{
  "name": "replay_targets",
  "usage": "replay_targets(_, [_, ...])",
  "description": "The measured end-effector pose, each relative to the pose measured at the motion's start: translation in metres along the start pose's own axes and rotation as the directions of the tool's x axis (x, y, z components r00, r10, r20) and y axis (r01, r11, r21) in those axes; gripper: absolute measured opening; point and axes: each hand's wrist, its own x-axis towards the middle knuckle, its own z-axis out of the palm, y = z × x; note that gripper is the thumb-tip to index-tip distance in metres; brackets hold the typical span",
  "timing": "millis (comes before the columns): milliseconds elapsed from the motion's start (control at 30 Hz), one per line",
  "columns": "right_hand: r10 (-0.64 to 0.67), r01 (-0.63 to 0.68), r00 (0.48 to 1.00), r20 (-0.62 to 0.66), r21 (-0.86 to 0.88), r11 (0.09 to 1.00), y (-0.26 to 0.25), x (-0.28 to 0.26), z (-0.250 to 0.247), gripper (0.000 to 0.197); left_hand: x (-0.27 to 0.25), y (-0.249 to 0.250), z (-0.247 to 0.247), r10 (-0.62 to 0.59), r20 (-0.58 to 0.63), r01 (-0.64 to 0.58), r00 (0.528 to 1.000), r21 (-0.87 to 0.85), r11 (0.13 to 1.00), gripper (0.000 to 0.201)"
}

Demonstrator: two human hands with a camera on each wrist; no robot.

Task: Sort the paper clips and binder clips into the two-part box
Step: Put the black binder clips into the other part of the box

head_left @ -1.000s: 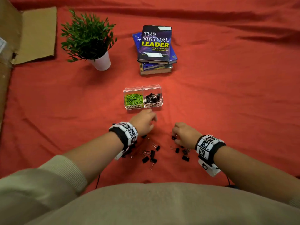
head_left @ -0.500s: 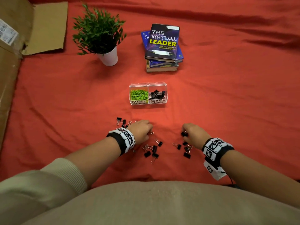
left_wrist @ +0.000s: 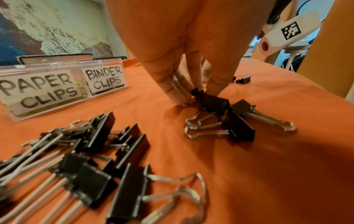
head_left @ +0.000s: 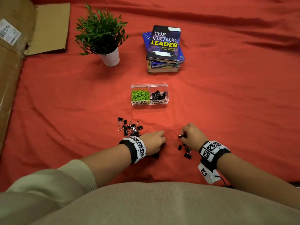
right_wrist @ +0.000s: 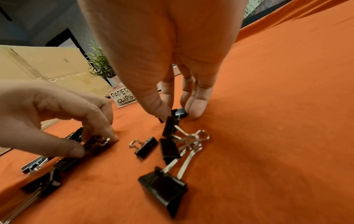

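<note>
The clear two-part box stands mid-cloth, with green paper clips in its left part and black binder clips in its right part. A heap of loose binder clips lies left of my left wrist. My left hand reaches down and pinches a black binder clip on the cloth, as the left wrist view shows. My right hand pinches another black binder clip between thumb and fingers. Several more binder clips lie beside my right wrist.
A potted plant and a stack of books stand beyond the box. Cardboard lines the left edge. Red cloth covers the whole surface.
My left hand has drawn back from near the box, toward me and to the right, and now pinches a clip. My right hand has stayed among its clips.
</note>
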Motion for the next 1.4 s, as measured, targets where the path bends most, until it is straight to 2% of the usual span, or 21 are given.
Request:
replay_targets(300, [-0.089, 0.089, 0.996, 0.006, 0.053, 0.995, -0.013, 0.007, 0.004, 0.010, 0.001, 0.000, 0.004, -0.065, -0.011, 0.066, 0.998, 0.038, 0.997, 0.025])
replay_targets(400, [-0.107, 0.127, 0.985, -0.137, 0.151, 0.980, -0.027, 0.024, -0.014, 0.010, 0.002, -0.005, 0.004, -0.112, -0.045, 0.112, 0.993, -0.014, 0.994, 0.026])
replay_targets(533, [-0.130, 0.205, 0.939, -0.318, 0.216, 0.955, -0.066, 0.066, -0.056, 0.009, 0.003, -0.019, 0.000, -0.172, -0.115, 0.154, 0.978, -0.154, 0.976, 0.025])
replay_targets(633, [-0.193, 0.257, 0.923, -0.334, 0.160, 0.953, -0.090, 0.099, -0.076, 0.008, 0.004, -0.029, -0.012, -0.235, -0.175, 0.193, 0.956, -0.228, 0.954, 0.027])
replay_targets(733, [-0.224, 0.247, 0.940, -0.256, 0.063, 0.967, -0.099, 0.125, -0.077, 0.013, 0.007, -0.037, -0.033, -0.306, -0.228, 0.245, 0.924, -0.260, 0.934, 0.027])
replay_targets(833, [-0.233, 0.235, 0.952, -0.200, -0.016, 0.972, -0.098, 0.135, -0.072, 0.019, 0.014, -0.049, -0.059, -0.327, -0.306, 0.227, 0.894, -0.321, 0.920, 0.023])
replay_targets(1000, [-0.250, 0.288, 0.916, -0.313, 0.079, 0.954, -0.078, 0.104, -0.080, 0.017, 0.042, -0.069, -0.102, -0.343, -0.428, 0.245, 0.836, -0.269, 0.931, 0.027])
replay_targets(1033, [-0.244, 0.276, 0.931, -0.272, 0.085, 0.957, -0.070, 0.093, -0.080, 0.018, 0.048, -0.071, -0.108, -0.340, -0.439, 0.257, 0.831, -0.240, 0.936, 0.028])
replay_targets(1100, [-0.224, 0.227, 0.973, -0.062, 0.039, 0.973, -0.054, 0.067, -0.077, 0.022, 0.062, -0.075, -0.117, -0.323, -0.434, 0.272, 0.841, -0.178, 0.946, 0.030])
replay_targets(1167, [-0.213, 0.226, 0.961, 0.177, -0.057, 0.972, -0.034, 0.042, -0.065, 0.028, 0.073, -0.076, -0.118, -0.327, -0.409, 0.298, 0.852, -0.134, 0.945, 0.031])
replay_targets(1200, [-0.214, 0.244, 0.944, 0.253, -0.094, 0.965, -0.025, 0.030, -0.058, 0.033, 0.076, -0.076, -0.116, -0.336, -0.403, 0.317, 0.851, -0.114, 0.941, 0.033])
replay_targets(1300, [-0.210, 0.276, 0.915, 0.346, -0.154, 0.949, -0.001, -0.001, -0.040, 0.048, 0.078, -0.063, -0.103, -0.295, -0.454, 0.292, 0.841, -0.079, 0.953, 0.042])
replay_targets(1333, [-0.205, 0.277, 0.916, 0.345, -0.174, 0.945, 0.004, -0.009, -0.036, 0.054, 0.076, -0.053, -0.096, -0.257, -0.462, 0.251, 0.849, -0.075, 0.965, 0.043])
replay_targets(1400, [-0.198, 0.269, 0.925, 0.324, -0.192, 0.944, 0.010, -0.021, -0.028, 0.063, 0.071, -0.028, -0.076, -0.167, -0.411, 0.158, 0.896, -0.055, 0.986, 0.038])
